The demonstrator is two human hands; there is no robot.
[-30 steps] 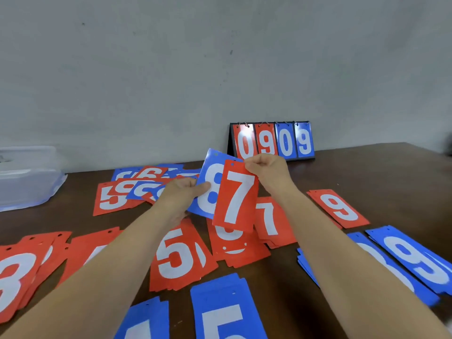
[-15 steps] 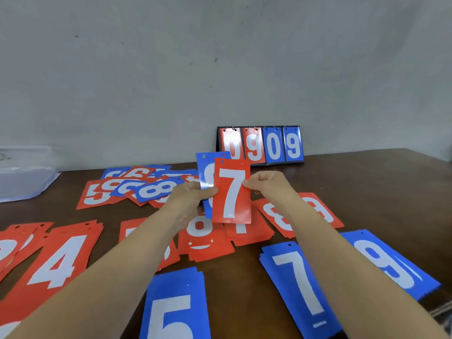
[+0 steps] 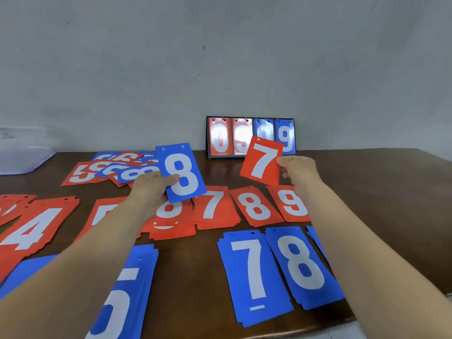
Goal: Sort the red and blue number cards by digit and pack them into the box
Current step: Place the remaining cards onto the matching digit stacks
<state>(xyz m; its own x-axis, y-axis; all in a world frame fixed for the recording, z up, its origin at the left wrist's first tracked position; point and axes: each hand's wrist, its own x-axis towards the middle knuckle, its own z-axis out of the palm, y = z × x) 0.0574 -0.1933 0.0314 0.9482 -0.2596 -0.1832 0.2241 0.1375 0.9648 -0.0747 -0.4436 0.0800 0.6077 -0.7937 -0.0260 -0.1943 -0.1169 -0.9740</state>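
My left hand pinches a blue 8 card above the table. My right hand pinches a red 7 card, held up in front of the scoreboard. Below lie sorted red piles: 4, a 5 partly hidden by my left arm, a 6, 7, 8, 9. Nearer me lie blue piles: 5, 7, 8. An unsorted heap of mixed cards sits at the back left.
A flip scoreboard reading 0 9 0 9 stands against the wall. A clear plastic box sits at the far left. The brown table has its front edge at the lower right.
The two cards were held together, red 7 over blue 8. My hands have pulled apart: the red 7 went right with my right hand, the blue 8 stayed in my left.
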